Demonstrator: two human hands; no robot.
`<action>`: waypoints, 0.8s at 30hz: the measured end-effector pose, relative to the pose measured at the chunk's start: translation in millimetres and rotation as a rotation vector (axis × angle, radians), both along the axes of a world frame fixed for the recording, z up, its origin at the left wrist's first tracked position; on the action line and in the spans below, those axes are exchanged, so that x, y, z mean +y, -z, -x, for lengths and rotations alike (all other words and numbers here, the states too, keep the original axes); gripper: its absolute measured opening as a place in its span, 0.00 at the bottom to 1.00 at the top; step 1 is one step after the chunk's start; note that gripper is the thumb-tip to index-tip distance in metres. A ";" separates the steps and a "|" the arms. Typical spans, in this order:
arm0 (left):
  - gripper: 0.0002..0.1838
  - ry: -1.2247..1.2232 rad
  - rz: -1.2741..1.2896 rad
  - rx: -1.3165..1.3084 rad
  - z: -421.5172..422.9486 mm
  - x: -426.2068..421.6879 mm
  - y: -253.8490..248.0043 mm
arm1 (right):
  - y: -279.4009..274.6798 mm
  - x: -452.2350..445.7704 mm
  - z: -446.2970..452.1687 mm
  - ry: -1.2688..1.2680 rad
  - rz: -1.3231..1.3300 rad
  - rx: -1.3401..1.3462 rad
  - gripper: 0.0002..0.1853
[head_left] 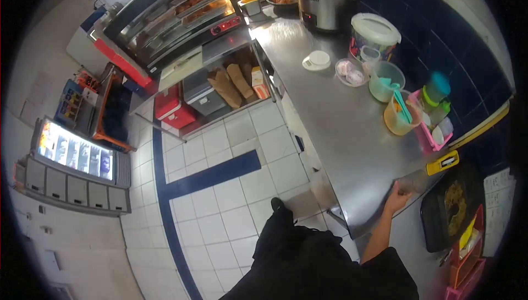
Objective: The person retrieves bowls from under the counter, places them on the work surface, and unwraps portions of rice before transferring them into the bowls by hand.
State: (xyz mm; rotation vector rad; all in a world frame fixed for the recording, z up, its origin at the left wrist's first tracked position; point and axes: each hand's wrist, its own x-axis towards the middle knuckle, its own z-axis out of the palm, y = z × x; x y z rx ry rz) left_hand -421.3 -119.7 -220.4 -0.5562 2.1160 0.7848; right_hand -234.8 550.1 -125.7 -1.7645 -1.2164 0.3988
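Observation:
At the near right end of the steel counter, my right hand (400, 195) has its fingers wrapped round a translucent cup (413, 182). Just beyond the cup lies a yellow object with a dark centre (443, 163). A dark tray (432, 212) with brownish food residue is to the right of the hand. My left hand does not appear in the picture. Farther along the counter are an orange-tinted container (397, 121) and a clear container (383, 88), both with turquoise items inside.
A pink basket (434, 143) with bottles stands by the tiled wall. Behind are a lidded tub (375, 31), a large cooker (324, 4) and a small white lid (317, 60). A red cooler (175, 114) and paper bags (224, 86) sit on a low shelf across the tiled floor.

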 end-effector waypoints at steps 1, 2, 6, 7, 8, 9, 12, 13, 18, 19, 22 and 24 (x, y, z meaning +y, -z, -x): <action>0.19 -0.098 -0.036 0.009 36.2 1.5 -0.8 | 5.7 -5.4 4.7 0.055 -0.047 -0.059 0.47; 0.19 -0.209 -0.070 0.021 75.2 2.6 -0.7 | 15.3 -9.6 8.6 0.108 -0.088 -0.119 0.48; 0.22 -0.673 -0.296 0.230 244.3 44.2 20.7 | 43.0 -22.6 52.9 0.278 0.022 -0.070 0.44; 0.27 -0.554 -0.339 0.142 289.5 61.3 22.6 | 42.9 -31.0 63.8 0.319 0.081 -0.025 0.41; 0.27 -0.497 -0.321 0.133 324.2 89.6 21.7 | 27.1 -43.2 91.6 0.298 0.043 -0.026 0.38; 0.26 -0.457 -0.366 0.136 354.0 120.6 15.0 | 12.2 -53.2 122.7 0.277 0.003 -0.021 0.36; 0.26 -0.308 -0.534 0.158 417.5 222.6 -3.9 | -0.7 -47.0 213.3 0.068 -0.114 0.044 0.31; 0.26 -0.265 -0.583 0.134 430.0 256.1 -6.7 | -2.4 -40.5 244.0 -0.021 -0.150 0.068 0.29; 0.28 0.107 -0.645 -0.097 475.7 393.4 -34.1 | -90.0 68.8 421.6 -0.446 -0.211 -0.054 0.21; 0.29 0.194 -0.584 -0.123 485.9 407.8 -41.3 | -102.2 102.5 454.4 -0.524 -0.215 -0.049 0.20; 0.23 0.438 -0.375 0.055 534.9 390.6 -0.8 | -98.2 231.4 541.6 -0.649 -0.242 0.054 0.20; 0.20 0.248 -0.215 0.083 555.2 348.1 1.4 | -75.0 323.1 586.4 -0.588 -0.091 0.023 0.25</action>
